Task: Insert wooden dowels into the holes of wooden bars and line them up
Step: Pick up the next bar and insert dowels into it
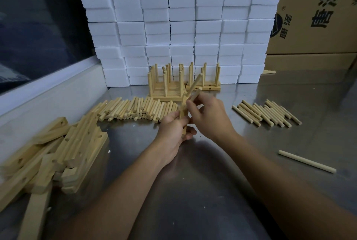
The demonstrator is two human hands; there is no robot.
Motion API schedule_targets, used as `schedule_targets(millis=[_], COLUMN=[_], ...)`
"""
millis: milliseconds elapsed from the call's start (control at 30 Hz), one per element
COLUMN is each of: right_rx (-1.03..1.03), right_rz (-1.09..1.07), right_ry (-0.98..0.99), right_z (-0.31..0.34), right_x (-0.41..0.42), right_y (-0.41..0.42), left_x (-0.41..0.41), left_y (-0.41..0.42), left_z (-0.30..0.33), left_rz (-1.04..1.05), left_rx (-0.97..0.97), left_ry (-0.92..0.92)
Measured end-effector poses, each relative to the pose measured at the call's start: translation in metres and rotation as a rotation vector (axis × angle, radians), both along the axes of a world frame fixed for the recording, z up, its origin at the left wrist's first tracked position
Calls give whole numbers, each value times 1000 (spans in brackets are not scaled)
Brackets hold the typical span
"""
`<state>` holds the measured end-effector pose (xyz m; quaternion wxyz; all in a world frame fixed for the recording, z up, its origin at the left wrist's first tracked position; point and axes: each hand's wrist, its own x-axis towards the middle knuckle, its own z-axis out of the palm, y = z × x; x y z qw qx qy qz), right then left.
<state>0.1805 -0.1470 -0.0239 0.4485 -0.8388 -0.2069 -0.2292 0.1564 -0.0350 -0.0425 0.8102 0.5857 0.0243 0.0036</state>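
The left hand (pixel 172 131) has its fingers (pixel 181 121) curled tight round a wooden bar (pixel 183 113) held on end above the worktop (pixel 212 162). The right hand (pixel 209 117) pinches a dowel (pixel 194 96) at the bar's top, beside another dowel (pixel 195 83) already seated. The hole itself is hidden behind the fingers.

Single head-worn view, facing forward and down, close over table (pixel 212 162)

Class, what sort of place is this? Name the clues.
Probably a small assembly workshop: a steel worktable, a wall of stacked white foam blocks, and a row of loose wooden dowels.
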Motion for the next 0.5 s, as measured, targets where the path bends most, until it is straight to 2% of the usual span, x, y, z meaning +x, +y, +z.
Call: schedule_targets(millis=[233, 500], right_rx=[138, 100], right_rz=[-88, -43], right_ry=[-35, -30], right_z=[-8, -12], right_x=[2, -1], right_y=[3, 4], left_x=[-1, -2], left_y=[0, 0], left_z=[0, 0], left_rz=[-20, -33], left_rx=[11, 19], left_ry=[-14, -13])
